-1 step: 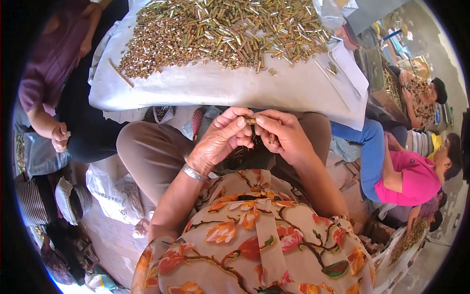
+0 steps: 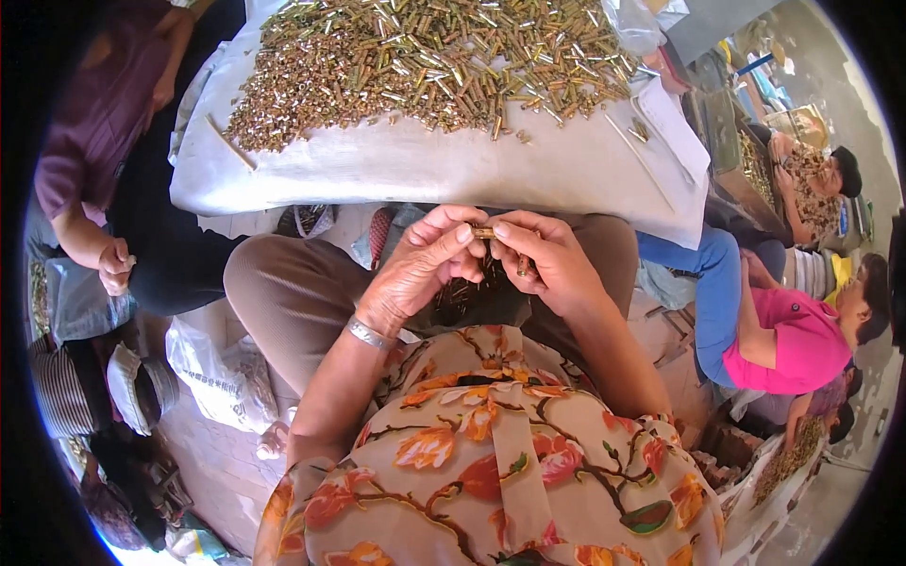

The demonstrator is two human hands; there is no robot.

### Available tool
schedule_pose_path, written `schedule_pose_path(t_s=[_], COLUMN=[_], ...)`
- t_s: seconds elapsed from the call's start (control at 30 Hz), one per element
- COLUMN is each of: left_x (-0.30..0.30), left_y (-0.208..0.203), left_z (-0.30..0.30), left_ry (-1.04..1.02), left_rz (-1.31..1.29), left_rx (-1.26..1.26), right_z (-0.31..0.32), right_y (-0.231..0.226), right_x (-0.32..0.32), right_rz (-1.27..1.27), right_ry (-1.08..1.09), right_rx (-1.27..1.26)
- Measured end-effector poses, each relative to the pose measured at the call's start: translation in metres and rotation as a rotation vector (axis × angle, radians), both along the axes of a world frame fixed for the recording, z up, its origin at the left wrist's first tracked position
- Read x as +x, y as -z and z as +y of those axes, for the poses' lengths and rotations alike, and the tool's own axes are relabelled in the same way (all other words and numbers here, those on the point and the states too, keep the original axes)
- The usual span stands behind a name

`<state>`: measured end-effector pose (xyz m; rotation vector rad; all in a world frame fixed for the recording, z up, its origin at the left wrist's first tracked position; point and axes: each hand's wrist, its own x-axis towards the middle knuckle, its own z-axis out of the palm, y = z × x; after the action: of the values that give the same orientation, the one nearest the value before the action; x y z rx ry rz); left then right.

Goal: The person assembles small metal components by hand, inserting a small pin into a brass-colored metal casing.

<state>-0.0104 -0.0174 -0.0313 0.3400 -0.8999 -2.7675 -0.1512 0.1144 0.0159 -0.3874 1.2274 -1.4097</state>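
My left hand point(image 2: 425, 269) and my right hand point(image 2: 552, 264) meet over my lap. Between their fingertips they pinch a small brass-coloured metal piece point(image 2: 483, 231). A silver bracelet point(image 2: 368, 332) sits on my left wrist. Below the hands, more small metal pieces point(image 2: 462, 297) lie in my lap, partly hidden. In front of me a big heap of the same brass-coloured pieces point(image 2: 425, 57) covers a table under a white cloth point(image 2: 425, 174).
A person in purple point(image 2: 94, 123) sits at the left, a person in pink point(image 2: 793, 344) at the right, another point(image 2: 816, 179) behind them. Thin sticks point(image 2: 231, 141) lie on the cloth. White bags point(image 2: 217, 368) rest by my left knee.
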Motion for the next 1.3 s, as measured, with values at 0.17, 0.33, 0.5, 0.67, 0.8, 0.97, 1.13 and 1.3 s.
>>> schedule_pose_path(t_s=[0.17,0.33,0.5,0.67,0.8,0.97,1.13,1.3], left_x=[-0.007,-0.036,-0.077,-0.090,-0.087,-0.087,-0.083,-0.079], left_y=[-0.011,-0.006,0.009,0.006,0.011,0.006,0.006,0.003], left_z=[-0.028,-0.063,-0.084,-0.085,-0.084,-0.080,-0.076,-0.071], left_ry=[-0.138,-0.469,-0.638,-0.514,-0.513,-0.489,-0.509,-0.544], left_rz=[-0.322,-0.522,-0.571,-0.673,-0.671,-0.738,-0.626,-0.522], left_rx=[-0.591,-1.348,-1.880,-1.968,-2.000,-2.130,-2.229,-2.161], right_z=[0.006,-0.013,-0.084,-0.109,-0.103,-0.080,-0.052,-0.031], right_y=[0.033,0.018,0.038,0.045,0.045,0.037,0.033,0.029], right_x=[-0.003,-0.017,-0.067,-0.075,-0.078,-0.068,-0.050,-0.032], right_rz=[0.459,0.979,1.515,1.664,1.606,1.422,0.893,0.755], right_ry=[-0.143,-0.089,0.120,0.050,0.056,0.123,0.172,0.205], right_rx=[-0.031,0.061,0.074,0.340,0.279,0.122,0.004,-0.031])
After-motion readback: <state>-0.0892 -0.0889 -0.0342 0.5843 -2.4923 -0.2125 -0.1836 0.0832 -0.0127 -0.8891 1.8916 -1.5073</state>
